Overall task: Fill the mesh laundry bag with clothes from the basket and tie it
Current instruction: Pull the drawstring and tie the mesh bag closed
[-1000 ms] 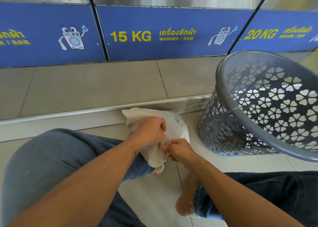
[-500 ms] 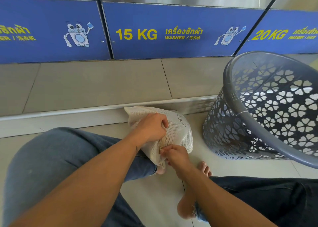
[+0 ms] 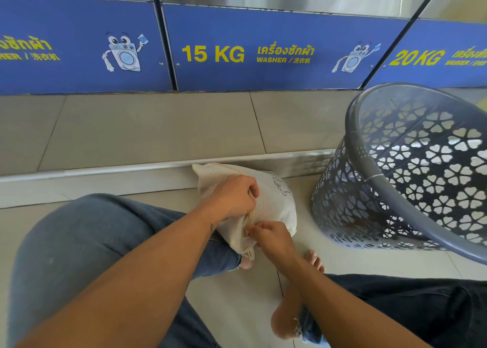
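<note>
Head | left hand (image 3: 234,197) and right hand (image 3: 271,238) grip mesh bag (image 3: 274,205) | basket (image 3: 369,173) near

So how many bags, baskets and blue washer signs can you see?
Mesh laundry bag: 1
Grey basket: 1
Blue washer signs: 3
Total: 5

Both hands (image 3: 234,197) gripping mesh bag (image 3: 274,205) beside basket (image 3: 369,179).
</note>
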The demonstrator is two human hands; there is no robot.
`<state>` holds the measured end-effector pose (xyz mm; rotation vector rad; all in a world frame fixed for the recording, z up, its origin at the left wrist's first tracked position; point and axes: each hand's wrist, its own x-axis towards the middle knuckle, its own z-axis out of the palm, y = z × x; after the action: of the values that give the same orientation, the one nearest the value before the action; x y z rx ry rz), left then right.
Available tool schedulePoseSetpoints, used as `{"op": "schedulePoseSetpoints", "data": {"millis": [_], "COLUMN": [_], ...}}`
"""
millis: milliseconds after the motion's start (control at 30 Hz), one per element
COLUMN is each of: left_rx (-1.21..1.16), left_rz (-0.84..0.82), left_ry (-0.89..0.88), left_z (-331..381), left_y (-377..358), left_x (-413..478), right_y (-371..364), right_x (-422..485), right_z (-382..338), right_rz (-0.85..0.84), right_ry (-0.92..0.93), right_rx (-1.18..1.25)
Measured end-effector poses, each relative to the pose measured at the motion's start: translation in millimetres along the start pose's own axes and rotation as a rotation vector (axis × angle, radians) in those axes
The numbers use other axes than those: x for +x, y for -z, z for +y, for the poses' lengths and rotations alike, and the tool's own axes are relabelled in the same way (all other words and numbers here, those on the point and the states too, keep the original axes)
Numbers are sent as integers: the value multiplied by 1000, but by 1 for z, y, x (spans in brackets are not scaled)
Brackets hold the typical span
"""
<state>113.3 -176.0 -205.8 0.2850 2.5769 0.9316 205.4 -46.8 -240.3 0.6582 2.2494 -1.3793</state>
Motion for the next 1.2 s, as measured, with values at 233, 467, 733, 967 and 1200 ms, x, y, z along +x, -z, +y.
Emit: {"op": "schedulePoseSetpoints", "data": {"millis": [233, 467, 733, 967, 1200], "left_rx": [-21, -46, -29, -32, -62], "left_rz": [-12, -29, -2, 14, 64], "left_ry": [0, -15, -51, -54, -40], "left_z": [0, -1, -1, -1, -2], "left_y": [1, 2, 2, 3, 3], "left_x": [-1, 0, -2, -2, -3], "right_y": [-7, -5, 3, 4, 2], "right_x": [-10, -4, 7, 9, 6], "right_z": [-12, -16, -14, -13, -5], "right_rz": [88, 96, 12, -33, -50], "right_ry": [105, 88, 112, 112, 159], "right_rx": [-169, -258, -349, -328, -312]}}
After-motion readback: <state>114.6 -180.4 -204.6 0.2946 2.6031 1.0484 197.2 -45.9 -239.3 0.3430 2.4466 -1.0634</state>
